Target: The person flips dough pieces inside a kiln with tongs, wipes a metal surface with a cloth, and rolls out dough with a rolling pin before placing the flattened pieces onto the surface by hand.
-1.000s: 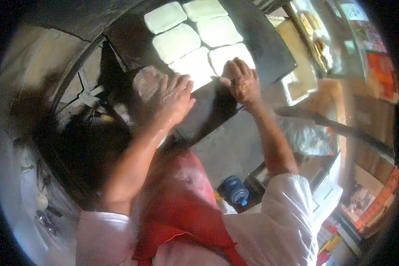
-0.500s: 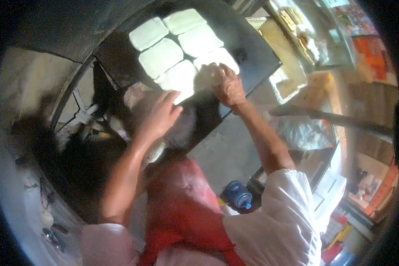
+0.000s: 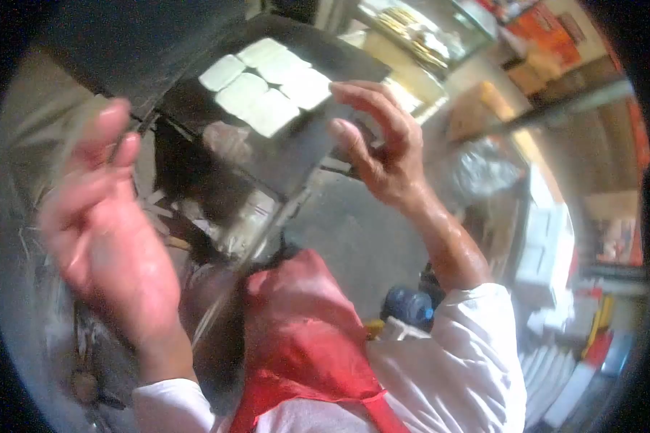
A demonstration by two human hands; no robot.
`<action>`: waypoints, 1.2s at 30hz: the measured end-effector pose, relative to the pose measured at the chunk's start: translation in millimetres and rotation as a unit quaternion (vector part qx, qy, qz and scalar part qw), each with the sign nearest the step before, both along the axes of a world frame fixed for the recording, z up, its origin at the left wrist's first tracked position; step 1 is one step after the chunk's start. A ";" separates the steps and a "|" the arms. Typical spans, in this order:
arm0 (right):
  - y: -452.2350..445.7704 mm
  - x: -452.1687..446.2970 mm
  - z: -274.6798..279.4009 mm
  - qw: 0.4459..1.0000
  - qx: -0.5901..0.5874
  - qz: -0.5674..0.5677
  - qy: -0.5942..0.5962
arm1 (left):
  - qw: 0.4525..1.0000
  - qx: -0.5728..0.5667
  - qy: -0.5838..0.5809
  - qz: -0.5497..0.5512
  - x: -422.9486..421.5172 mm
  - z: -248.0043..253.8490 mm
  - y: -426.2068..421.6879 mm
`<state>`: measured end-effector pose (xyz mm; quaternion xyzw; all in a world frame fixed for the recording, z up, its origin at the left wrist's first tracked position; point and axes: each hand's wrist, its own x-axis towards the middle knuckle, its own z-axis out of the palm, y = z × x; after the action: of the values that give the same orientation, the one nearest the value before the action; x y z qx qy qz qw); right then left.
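Several flat white dough pieces [image 3: 270, 108] lie close together in rows on a dark flat griddle [image 3: 296, 159]. My right hand [image 3: 386, 141] is raised at the near right of the dough, fingers curved and apart from the thumb, with nothing in it. My left hand [image 3: 112, 238] is up close to the camera on the left, slightly blurred, its palm in view and fingers loosely bent and apart. I see nothing in it. Neither hand touches the dough.
A crumpled clear plastic bag [image 3: 484, 167] lies to the right. A blue water jug [image 3: 409, 304] stands on the floor by my right side. Behind the griddle are a tray [image 3: 412, 32] of light baked pieces and cardboard boxes. A pinkish cloth-like lump [image 3: 226, 138] sits at the griddle's left edge.
Both hands have left the griddle area: my right hand lifted off the dough, my left swung left and up toward the camera. The view shifted, so the griddle appears farther off.
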<state>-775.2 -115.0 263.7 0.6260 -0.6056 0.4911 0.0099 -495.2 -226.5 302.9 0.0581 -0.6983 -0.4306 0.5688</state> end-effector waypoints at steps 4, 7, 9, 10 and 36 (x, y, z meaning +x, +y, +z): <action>114.6 58.4 26.2 0.999 -0.011 0.034 0.024 | 0.993 0.048 0.085 0.069 45.6 41.1 94.1; 192.1 87.9 34.8 1.000 0.005 0.013 0.023 | 0.994 0.034 0.082 0.068 59.9 56.1 139.3; 231.5 97.8 40.9 0.999 0.000 -0.013 0.034 | 0.958 -0.113 0.134 -0.225 51.6 57.5 136.3; 248.7 102.6 47.4 0.999 -0.001 -0.028 0.033 | 0.953 -0.113 0.145 -0.242 53.5 56.6 136.2; 461.1 35.3 123.1 0.982 -0.094 -0.143 0.080 | 0.776 -0.026 0.172 -0.606 -102.9 113.4 286.1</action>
<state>-739.9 346.1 386.9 0.5669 -0.6372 0.4875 0.1870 -598.1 59.6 416.3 -0.4668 -0.4902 -0.6710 0.3027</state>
